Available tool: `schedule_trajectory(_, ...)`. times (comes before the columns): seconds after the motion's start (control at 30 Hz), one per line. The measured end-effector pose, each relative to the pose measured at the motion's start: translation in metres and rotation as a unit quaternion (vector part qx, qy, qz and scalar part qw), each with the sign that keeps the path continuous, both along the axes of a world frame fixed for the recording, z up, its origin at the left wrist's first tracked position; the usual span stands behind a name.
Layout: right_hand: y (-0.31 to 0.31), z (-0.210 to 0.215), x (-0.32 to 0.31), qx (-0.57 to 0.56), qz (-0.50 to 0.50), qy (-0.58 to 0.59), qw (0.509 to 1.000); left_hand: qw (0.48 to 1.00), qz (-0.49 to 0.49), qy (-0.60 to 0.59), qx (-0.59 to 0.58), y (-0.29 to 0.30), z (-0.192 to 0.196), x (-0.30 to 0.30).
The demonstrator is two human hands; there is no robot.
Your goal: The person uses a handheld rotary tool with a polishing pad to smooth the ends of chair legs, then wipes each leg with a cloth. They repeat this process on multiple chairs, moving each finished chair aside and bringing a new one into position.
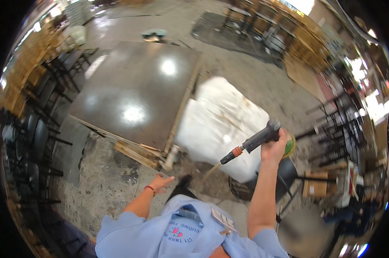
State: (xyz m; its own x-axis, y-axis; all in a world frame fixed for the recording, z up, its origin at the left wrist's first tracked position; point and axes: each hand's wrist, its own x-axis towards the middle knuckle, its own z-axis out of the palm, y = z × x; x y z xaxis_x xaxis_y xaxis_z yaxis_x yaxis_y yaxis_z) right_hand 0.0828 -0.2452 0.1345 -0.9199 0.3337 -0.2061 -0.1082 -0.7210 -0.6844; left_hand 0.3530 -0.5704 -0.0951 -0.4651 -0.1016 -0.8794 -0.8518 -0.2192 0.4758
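Observation:
My right hand (276, 148) is closed around a dark air sander (263, 136), held up over the right side of a white-covered block (224, 116). A round green and yellow pad (290, 146) shows just beyond that hand. From the tool's orange and black coupling (232, 155) a thin pale hose (211, 172) runs down to the left. My left hand (161, 183) is empty, its fingers apart, low in front of the near corner of a large dark, glossy tabletop (134, 94). A red band circles that wrist.
Wooden pieces (136, 155) lie under the tabletop's near edge. Dark stools or chairs stand in rows at the left (39, 133) and right (338, 133). A black seat (289, 172) and a round grey top (304, 232) are near my right arm. Wooden furniture (308, 49) stands far right.

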Motion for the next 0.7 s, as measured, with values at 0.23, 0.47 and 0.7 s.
schedule_trajectory(0.23, -0.118, -0.098, -0.098, 0.234, 0.079, -0.185, 0.951, 0.983, 0.095, 0.109, -0.115, -0.012, 0.021, -0.057)
schedule_trajectory(0.47, -0.141, -0.17, -0.14, 0.23, 0.135, -0.252, 0.93, 0.95, 0.0, 0.169, -0.264, -0.012, 0.026, -0.065)
schedule_trajectory(0.7, -0.109, -0.166, -0.065, 0.352, 0.395, -0.147, 0.836, 0.968, -0.012, 0.175, -0.178, -0.016, 0.029, -0.052)
